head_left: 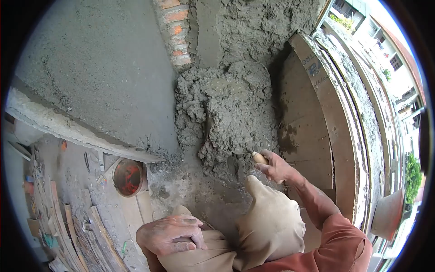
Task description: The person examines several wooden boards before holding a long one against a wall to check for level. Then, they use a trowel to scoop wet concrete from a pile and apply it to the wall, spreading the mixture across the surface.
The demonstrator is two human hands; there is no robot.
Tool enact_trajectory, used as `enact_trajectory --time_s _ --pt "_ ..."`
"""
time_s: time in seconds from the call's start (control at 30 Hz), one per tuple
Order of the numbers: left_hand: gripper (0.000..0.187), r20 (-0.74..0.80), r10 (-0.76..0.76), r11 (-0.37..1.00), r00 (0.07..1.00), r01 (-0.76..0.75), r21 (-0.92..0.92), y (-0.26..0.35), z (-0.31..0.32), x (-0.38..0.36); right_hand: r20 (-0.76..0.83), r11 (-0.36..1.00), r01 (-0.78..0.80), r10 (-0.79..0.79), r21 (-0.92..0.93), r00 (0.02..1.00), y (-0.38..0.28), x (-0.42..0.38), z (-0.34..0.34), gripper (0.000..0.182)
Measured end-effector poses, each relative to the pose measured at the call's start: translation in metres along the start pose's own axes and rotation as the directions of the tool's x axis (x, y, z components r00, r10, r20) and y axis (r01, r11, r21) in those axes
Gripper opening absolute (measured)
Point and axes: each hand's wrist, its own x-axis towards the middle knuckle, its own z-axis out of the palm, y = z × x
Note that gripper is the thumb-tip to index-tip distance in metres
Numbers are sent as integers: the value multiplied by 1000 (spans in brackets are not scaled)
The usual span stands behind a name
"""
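Crouches between a smooth grey wall (108,68) and upright boards (308,131), close to a big heap of wet mortar (231,109) on the floor, apparently for easy reach. Over the left knee (182,210), drapes the left hand (168,235), likely for balance, with fingers loosely bent, partly open and seemingly empty. With the right hand (278,169), grips a wooden handle (259,157) at the heap's near edge, fingers closed round it, probably for control.

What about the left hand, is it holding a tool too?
No, the left hand rests on a trouser leg with no tool visible, while the right hand holds a wooden handle.
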Motion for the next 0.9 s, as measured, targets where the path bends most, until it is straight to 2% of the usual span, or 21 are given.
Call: enact_trajectory --time_s 0.07,0.1,0.13,0.17,0.23,0.27,0.3,0.33,0.37,0.4,0.43,0.47,0.53,0.6,0.67,0.73,0.77,0.8,0.83,0.87,0.9 --pt "19 -9 -49 998 999 49 50 5 -2 3 -49 995 80 -83 -64 995 -2 6 -1 31" --pt "19 -44 -46 997 998 48 58 7 2 4 -163 919 181 -250 -350 954 5 14 4 33" --pt "19 -36 -22 994 999 25 105 10 3 3 -243 756 207 -437 -621 866 9 19 6 34" --pt "19 -36 -22 994 999 25 102 12 6 3 -273 759 81 -328 -646 904 -8 18 9 38" --pt "20 -26 1 991 1000 3 133 11 12 -2 -299 652 81 -451 -754 841 -10 35 9 34" --pt "22 -27 -4 997 1000 6 79 9 15 -7 -313 623 72 -485 -778 817 -7 48 5 32" --pt "24 -23 -15 1000 1000 16 26 10 14 -9 -323 625 46 -464 -779 825 -7 59 0 30" --pt "24 -12 -2 998 1000 3 59 18 12 -8 -334 628 19 -440 -778 834 -4 72 -3 28" --pt "23 -36 -109 993 993 111 33 28 13 -7 -354 699 60 -432 -712 830 13 89 6 30" --pt "22 -62 -211 977 975 212 8 35 13 -5 -293 736 70 -352 -673 889 25 97 19 28" --pt "23 -80 -196 981 977 196 -4 36 14 -1 -166 721 60 -238 -690 957 23 90 27 21" --pt "23 -78 -177 984 981 179 21 36 12 1 -44 653 175 -304 -737 952 32 86 23 24" --pt "22 -71 -249 968 966 249 -13 36 9 3 -25 658 84 -155 -749 988 68 112 -13 29" --pt "21 -48 -252 968 967 251 -32 29 6 5 18 517 67 -99 -853 995 -50 22 -47 31" --pt "22 -43 -214 976 976 211 -58 25 5 5 -117 457 -68 -81 -887 990 -40 35 -56 29" --pt "22 -24 -198 980 980 197 -33 20 2 5 -208 580 -82 -154 -810 966 -31 44 -36 30" --pt "23 -17 -184 983 983 184 -3 19 2 5 -209 667 -22 -202 -745 957 -10 60 -15 32" --pt "23 -25 -173 985 985 173 9 22 3 5 -159 788 86 -227 -609 961 23 79 15 32" --pt "23 -32 -192 981 981 192 -8 29 5 6 -45 831 197 -257 -520 965 55 93 40 33" --pt "23 -47 -213 977 976 213 -15 34 3 7 -60 890 173 -218 -421 974 79 107 52 37" --pt "23 -73 -198 980 977 200 20 35 0 8 -25 883 241 -274 -404 961 67 96 45 42"
